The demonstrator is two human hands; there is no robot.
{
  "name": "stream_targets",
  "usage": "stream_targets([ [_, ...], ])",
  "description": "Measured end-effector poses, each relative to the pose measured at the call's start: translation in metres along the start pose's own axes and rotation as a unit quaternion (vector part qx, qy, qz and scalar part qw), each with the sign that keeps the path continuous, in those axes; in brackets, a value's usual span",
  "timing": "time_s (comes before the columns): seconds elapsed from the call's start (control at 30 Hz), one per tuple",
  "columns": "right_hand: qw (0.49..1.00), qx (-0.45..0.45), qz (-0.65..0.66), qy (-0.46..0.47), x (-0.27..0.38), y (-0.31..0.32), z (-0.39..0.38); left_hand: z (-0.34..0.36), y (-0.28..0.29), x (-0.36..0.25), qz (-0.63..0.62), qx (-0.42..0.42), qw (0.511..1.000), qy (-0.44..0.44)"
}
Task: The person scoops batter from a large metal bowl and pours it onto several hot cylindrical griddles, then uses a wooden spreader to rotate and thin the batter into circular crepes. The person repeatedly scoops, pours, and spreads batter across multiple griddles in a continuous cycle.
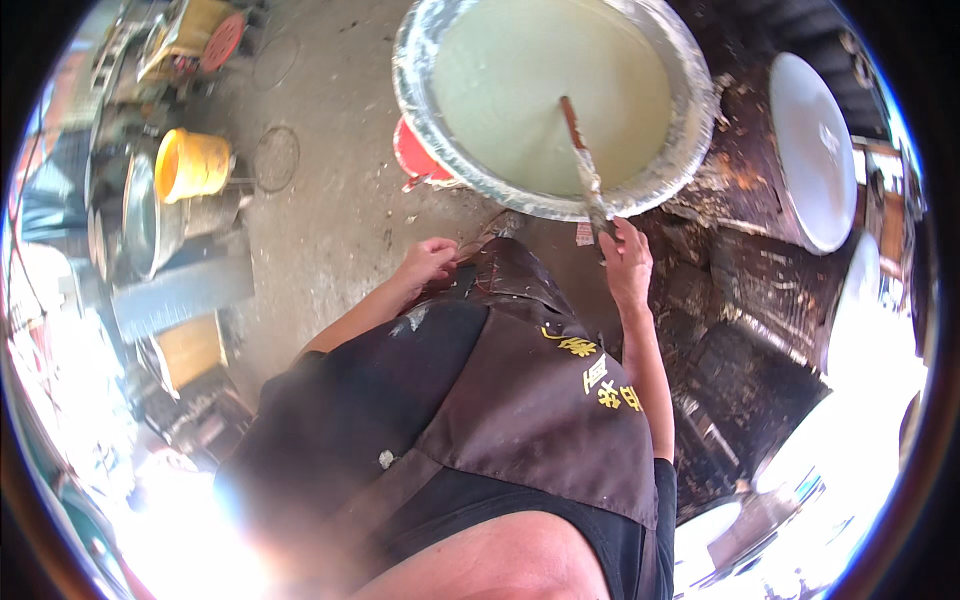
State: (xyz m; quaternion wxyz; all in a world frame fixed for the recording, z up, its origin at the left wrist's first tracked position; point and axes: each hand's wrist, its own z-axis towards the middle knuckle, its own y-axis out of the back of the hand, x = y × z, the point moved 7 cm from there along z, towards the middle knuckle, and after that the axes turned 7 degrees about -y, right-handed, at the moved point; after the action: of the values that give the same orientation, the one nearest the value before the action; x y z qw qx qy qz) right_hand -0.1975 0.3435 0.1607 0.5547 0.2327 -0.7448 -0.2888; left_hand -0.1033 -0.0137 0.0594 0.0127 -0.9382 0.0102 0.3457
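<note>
Large round basin [418, 110] stood ahead of the person, its rim crusted and streaked whitish, holding a wide pool of pale green-grey liquid [540, 75]. Brown apron [545, 410] with yellow lettering covered the person's front over dark clothing. A pale, round, flat-looking piece [815, 150] stood tilted on the right, well apart from the basin. Yellow bucket [192, 166] lay off to the left; red container [417, 155] showed partly from beneath the basin's left side. A stick [588, 175] crossed the near rim, whitish-coated midway and reddish-brown at its far end, which was over or in the liquid; could not tell which. Right hand [628, 265] had its fingers wrapped around the stick's near end, just outside the rim. Left hand [430, 260] was loosely curled beside the apron; could not tell whether it pinched anything.
</note>
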Motion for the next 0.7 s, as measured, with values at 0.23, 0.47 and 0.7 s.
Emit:
stream_targets([
  [0.23,0.996,0.036,-0.057,0.060,0.020,-0.015,0.011,0.080,0.097,0.021,0.385,-0.195,0.891,-0.138],
  [0.47,0.998,0.004,-0.052,-0.036,0.017,-0.018,0.004,0.188,0.134,0.008,0.469,-0.158,0.868,-0.028],
  [0.7,0.986,-0.014,-0.102,-0.131,0.019,-0.031,0.011,0.265,0.130,0.033,0.561,-0.072,0.824,-0.038],
])
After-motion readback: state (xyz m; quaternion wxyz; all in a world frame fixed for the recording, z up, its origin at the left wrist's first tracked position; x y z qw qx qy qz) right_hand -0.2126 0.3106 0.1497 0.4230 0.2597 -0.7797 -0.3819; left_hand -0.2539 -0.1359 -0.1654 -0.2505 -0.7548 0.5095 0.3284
